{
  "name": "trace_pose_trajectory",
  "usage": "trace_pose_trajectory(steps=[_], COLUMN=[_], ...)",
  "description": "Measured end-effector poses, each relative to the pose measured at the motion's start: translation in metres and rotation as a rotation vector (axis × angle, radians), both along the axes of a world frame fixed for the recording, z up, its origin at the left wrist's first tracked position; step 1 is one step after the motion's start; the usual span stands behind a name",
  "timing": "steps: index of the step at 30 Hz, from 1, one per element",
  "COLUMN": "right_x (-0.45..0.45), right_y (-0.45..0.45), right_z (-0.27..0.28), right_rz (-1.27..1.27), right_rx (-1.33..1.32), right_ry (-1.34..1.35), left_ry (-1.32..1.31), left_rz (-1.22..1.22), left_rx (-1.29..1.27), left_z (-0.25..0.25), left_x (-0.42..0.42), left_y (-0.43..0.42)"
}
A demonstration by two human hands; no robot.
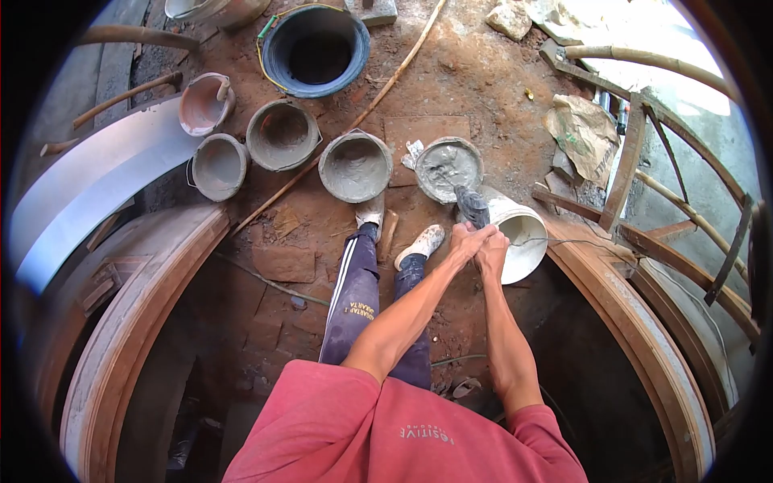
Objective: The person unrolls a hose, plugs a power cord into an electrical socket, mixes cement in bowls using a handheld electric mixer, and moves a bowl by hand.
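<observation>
Both hands are wrapped around a dark, cement-smeared drill (472, 206), its working end pointing into a bucket of wet grey cement (449, 167). My left hand (469, 241) grips it from the left, with my right hand (491, 248) pressed close beside it. The fingers partly hide the drill's grip. Just right of the drill, a white bucket (519, 245) lies tipped, its mouth toward me. To the left of the cement bucket stands another grey-coated bucket (355, 167), near my foot.
More mortar-stained buckets (282, 135) stand to the left, beside a large dark blue bucket (315, 50) at the back. A long bamboo pole (382, 92) crosses the dirt floor. Wooden frames (636, 161) line the right, and a curved pale sheet (105, 177) lies left.
</observation>
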State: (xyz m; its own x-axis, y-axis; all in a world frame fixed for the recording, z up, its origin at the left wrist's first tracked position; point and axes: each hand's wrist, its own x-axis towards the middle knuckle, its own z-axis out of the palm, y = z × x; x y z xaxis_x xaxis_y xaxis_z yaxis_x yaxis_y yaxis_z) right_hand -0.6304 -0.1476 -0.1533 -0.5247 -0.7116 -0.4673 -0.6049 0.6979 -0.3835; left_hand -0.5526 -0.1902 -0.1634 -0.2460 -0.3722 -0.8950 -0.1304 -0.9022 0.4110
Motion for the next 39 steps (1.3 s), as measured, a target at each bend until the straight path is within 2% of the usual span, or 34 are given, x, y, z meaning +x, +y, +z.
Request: trace_pose_trajectory(steps=[3, 6, 9, 19, 21, 24, 27, 33, 36, 39], right_x=[0.005, 0.010, 0.011, 0.013, 0.019, 0.023, 0.021, 0.024, 0.024, 0.013], right_y=[0.002, 0.009, 0.008, 0.010, 0.006, 0.008, 0.020, 0.026, 0.011, 0.001], right_z=[0.009, 0.000, 0.006, 0.008, 0.019, 0.027, 0.019, 0.042, 0.050, 0.016], right_rz=[-0.055, 0.054, -0.026, -0.003, -0.113, -0.136, -0.067, -0.134, -0.147, -0.041], right_rx=[0.016, -0.019, -0.029, -0.056, -0.024, -0.015, -0.094, -0.067, -0.029, -0.066], right_ry=[-0.022, 0.097, 0.018, 0.045, 0.065, 0.082, 0.195, 0.167, 0.150, 0.225], left_ry=[0.019, 0.005, 0.088, 0.068, 0.096, 0.052, 0.064, 0.038, 0.045, 0.051], left_rz=[-0.001, -0.048, -0.031, -0.013, -0.065, -0.122, -0.162, -0.204, -0.226, -0.150], left_rx=[0.030, -0.027, 0.053, -0.016, -0.024, -0.031, -0.027, -0.069, -0.082, -0.088], left_z=[-0.006, -0.006, 0.001, -0.004, -0.003, -0.002, 0.006, 0.042, 0.034, 0.011], left_x=[0.000, 0.008, 0.012, 0.008, 0.008, 0.008, 0.010, 0.014, 0.009, 0.000], left_y=[0.006, 0.004, 0.002, 0.007, 0.007, 0.013, 0.010, 0.004, 0.004, -0.007])
